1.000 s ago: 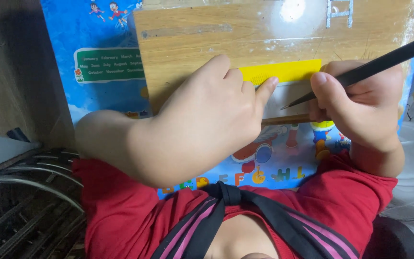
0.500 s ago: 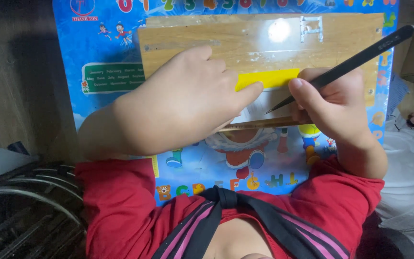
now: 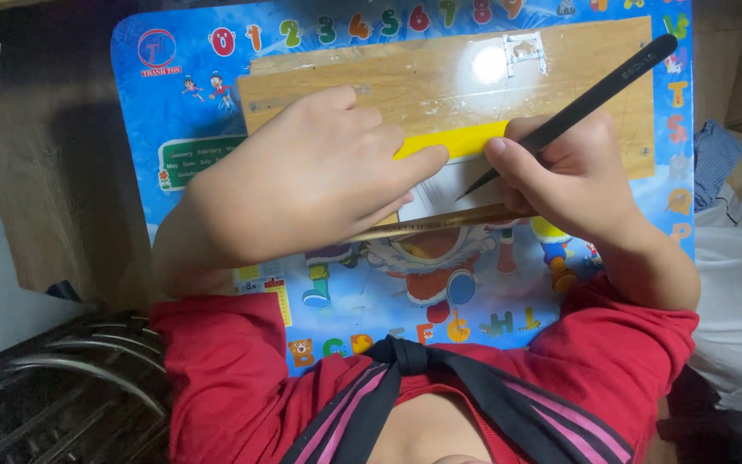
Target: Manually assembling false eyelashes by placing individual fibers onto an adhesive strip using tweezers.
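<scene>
Hands work close together over a wooden board (image 3: pixel 371 86) that lies on a blue, cartoon-printed counter (image 3: pixel 191 103). The left hand (image 3: pixel 311 185) lies palm down with its fingers held together and slightly curled, pressing on a yellow strip (image 3: pixel 461 139) at the board's lower edge; its fingertips cover the strip's left end. The right hand (image 3: pixel 573 176) is closed in a pen-like grip around a black stylus (image 3: pixel 599 90), pinching it near the point. The stylus slants up and to the right, its tip resting on a pale sheet (image 3: pixel 448 185) just below the yellow strip and between the two hands. A thin wooden stick (image 3: pixel 448 221) runs nearly level beneath both hands, along the lower edge of the sheet; its left end is hidden under the left hand and its right end under the right hand, so which hand holds it cannot be told. Red sleeves (image 3: pixel 216 369) and a dark strap (image 3: pixel 465 378) with pink stripes fill the lower part of the view. A bright glare spot sits on the board above the stylus tip.
</scene>
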